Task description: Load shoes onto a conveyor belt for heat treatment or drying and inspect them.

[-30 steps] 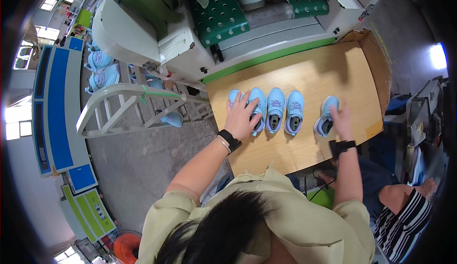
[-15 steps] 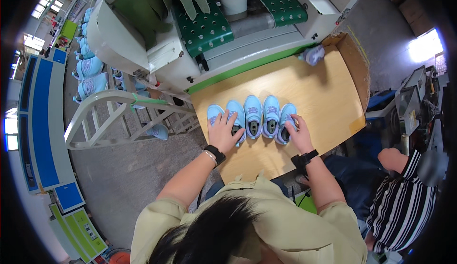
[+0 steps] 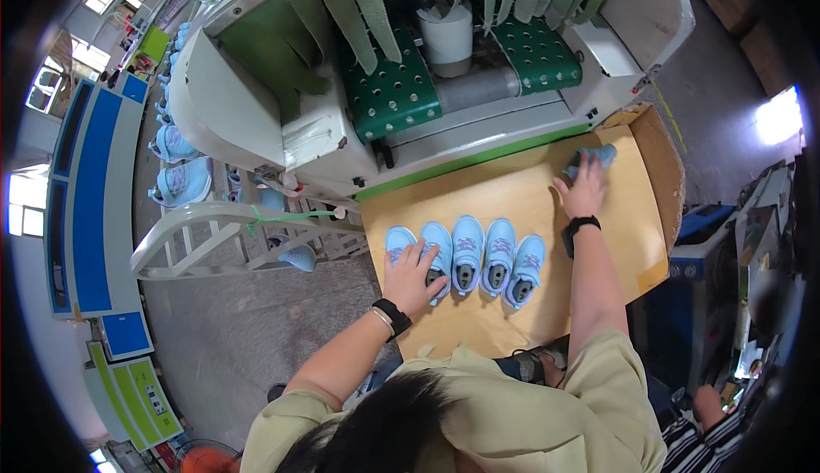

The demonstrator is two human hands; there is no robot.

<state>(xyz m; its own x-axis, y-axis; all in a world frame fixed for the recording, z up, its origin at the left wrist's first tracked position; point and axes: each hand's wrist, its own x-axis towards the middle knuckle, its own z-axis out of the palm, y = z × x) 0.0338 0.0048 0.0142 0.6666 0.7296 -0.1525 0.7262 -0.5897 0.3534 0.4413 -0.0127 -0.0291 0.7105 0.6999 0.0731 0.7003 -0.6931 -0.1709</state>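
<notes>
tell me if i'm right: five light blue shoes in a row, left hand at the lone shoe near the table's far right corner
Wrong hand. The head view shows the right hand at the lone shoe; the left hand is at the row of five light blue shoes.

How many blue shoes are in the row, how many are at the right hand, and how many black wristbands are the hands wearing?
Blue shoes in the row: 5
Blue shoe at the right hand, blurred: 1
Black wristbands: 2
Total: 8
</notes>
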